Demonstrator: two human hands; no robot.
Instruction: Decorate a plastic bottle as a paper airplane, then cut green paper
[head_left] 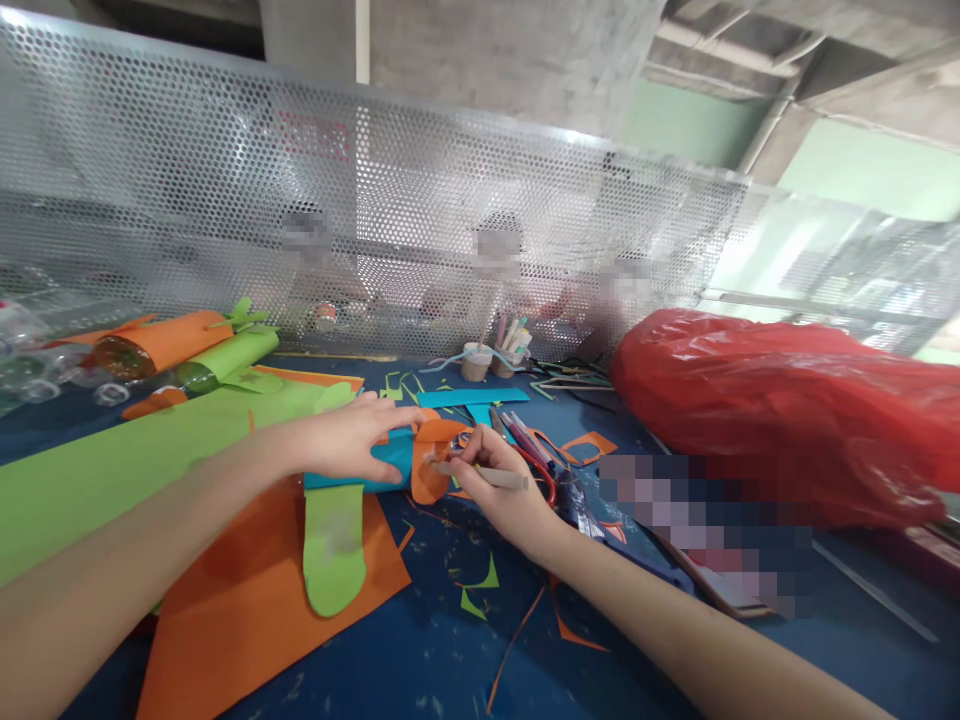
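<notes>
My left hand [352, 440] grips a blue paper-wrapped roll [390, 462] lying on its side on the blue table [420, 640]. A green paper fin [334, 545] hangs from the roll over an orange sheet [247, 600]. An orange paper circle [431, 460] covers the roll's right end. My right hand [502, 485] pinches a beige stick-like tool [487, 476], its tip touching that orange circle.
A long green sheet [112, 460] lies at left, with orange and green paper-wrapped bottles [180, 350] behind it. Small cups of tools [495, 358] stand by the perforated metal screen [450, 200]. A red plastic bag [780, 410] fills the right. Red-handled scissors [544, 480] and paper scraps lie nearby.
</notes>
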